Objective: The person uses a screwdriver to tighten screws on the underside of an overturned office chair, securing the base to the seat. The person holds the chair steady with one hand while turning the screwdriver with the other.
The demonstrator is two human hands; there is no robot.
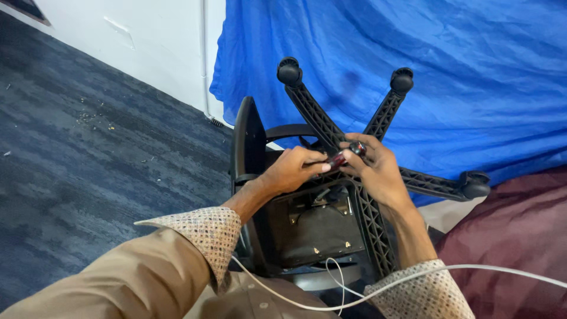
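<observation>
An office chair lies upturned on the floor, its black star base (378,201) facing the camera with the spokes fanning outward. Three castor wheels show at the spoke ends — one at the upper left (289,72), one at the upper right (402,80), and one at the far right (476,185).

Both hands meet at the hub of the base. The left hand (293,169) is curled, fingers closed around one end of a small red-and-black tool (344,156) that lies across the hub. The right hand (375,168) grips the other end of the same tool, fingers wrapped over it, thumb pressed on top. What kind of tool it is cannot be told; most of it is hidden by the fingers.

Below the hands sits the underside of the seat (313,233), a dark plate with a metal mechanism and a few pale screws. A black armrest (247,142) stands on edge to the left of it.

A white cable (413,276) runs across the person's wrists near the bottom of the view. Behind the chair hangs a blue cloth (443,65); a maroon fabric (520,236) lies at the right — grey carpet (88,165) covers the floor at the left, by a white wall (153,41).
</observation>
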